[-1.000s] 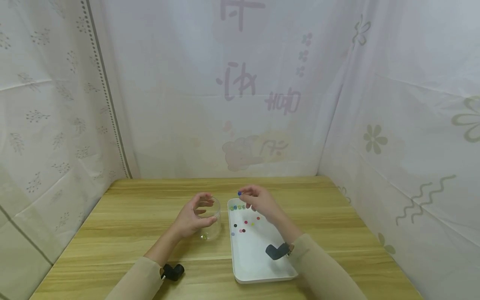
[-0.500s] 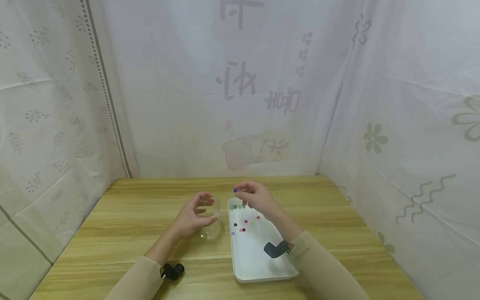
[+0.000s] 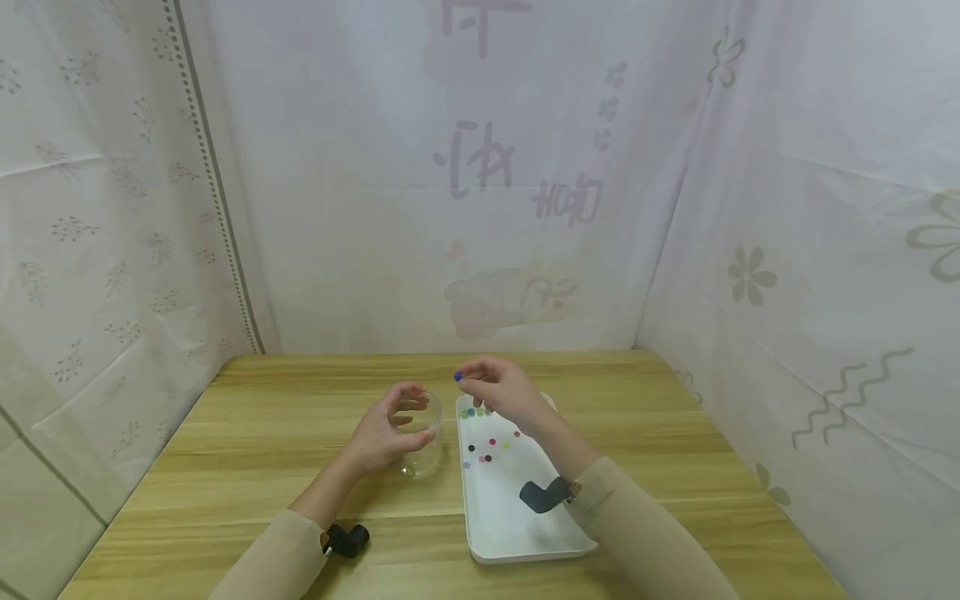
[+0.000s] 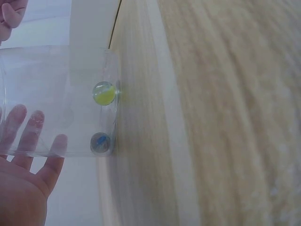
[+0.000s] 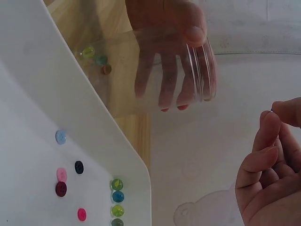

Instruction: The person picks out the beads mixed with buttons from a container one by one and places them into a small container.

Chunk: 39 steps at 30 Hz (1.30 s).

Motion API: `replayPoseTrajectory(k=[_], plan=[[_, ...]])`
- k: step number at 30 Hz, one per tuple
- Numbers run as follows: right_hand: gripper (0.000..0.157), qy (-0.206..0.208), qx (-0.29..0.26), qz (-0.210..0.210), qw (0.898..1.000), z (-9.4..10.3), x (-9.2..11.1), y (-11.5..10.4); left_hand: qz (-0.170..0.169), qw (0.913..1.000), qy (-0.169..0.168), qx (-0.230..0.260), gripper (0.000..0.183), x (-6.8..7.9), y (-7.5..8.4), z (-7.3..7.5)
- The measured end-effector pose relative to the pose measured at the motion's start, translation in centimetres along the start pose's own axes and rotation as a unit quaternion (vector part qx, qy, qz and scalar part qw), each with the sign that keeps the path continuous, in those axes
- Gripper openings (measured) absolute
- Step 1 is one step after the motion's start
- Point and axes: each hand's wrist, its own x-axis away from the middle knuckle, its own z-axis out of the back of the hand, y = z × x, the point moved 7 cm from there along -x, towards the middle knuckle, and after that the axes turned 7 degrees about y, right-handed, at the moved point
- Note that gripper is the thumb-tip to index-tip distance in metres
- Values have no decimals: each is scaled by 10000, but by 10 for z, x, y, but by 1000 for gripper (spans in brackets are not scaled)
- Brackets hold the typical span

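Note:
My left hand (image 3: 386, 433) grips a clear jar (image 3: 427, 457) around its upper part, thumb on the near side. The jar stands upright on the table, its mouth uncovered. A yellow marble (image 4: 104, 93) and a blue one (image 4: 100, 142) lie at its bottom; a small brown piece (image 5: 106, 69) shows there in the right wrist view. My right hand (image 3: 506, 392) pinches a small round blue button (image 3: 458, 377) between thumb and index finger, above the table just right of the jar's mouth. In the right wrist view the fingertips hide nearly all of that button.
A white tray (image 3: 517, 533) stands right of the jar, under my right forearm. Several marbles (image 5: 117, 197) line its far end, and several loose buttons (image 5: 61, 189) lie on its floor. Patterned curtains (image 3: 360, 208) surround the wooden table (image 3: 225, 467).
My right hand has moved left and slightly away from me with the blue button, closer to the jar. The left hand and the jar have stayed in place.

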Motion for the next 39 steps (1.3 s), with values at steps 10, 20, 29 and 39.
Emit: replayPoseTrajectory(k=[10, 20, 29, 39], plan=[[28, -217, -45, 96, 9997, -13, -2, -9, 8, 10000, -26, -41, 77, 1, 0, -1], [26, -425, -62, 356, 9984, -31, 0, -16, 9, 10000, -2, -38, 72, 0, -2, -1], [23, -520, 102, 293, 9982, -44, 2, -14, 4, 10000, 13, -35, 69, 1, -3, -1], [24, -568, 189, 433, 9973, -52, 2, -18, -54, 10000, 18, 6, 67, 1, 0, 0]])
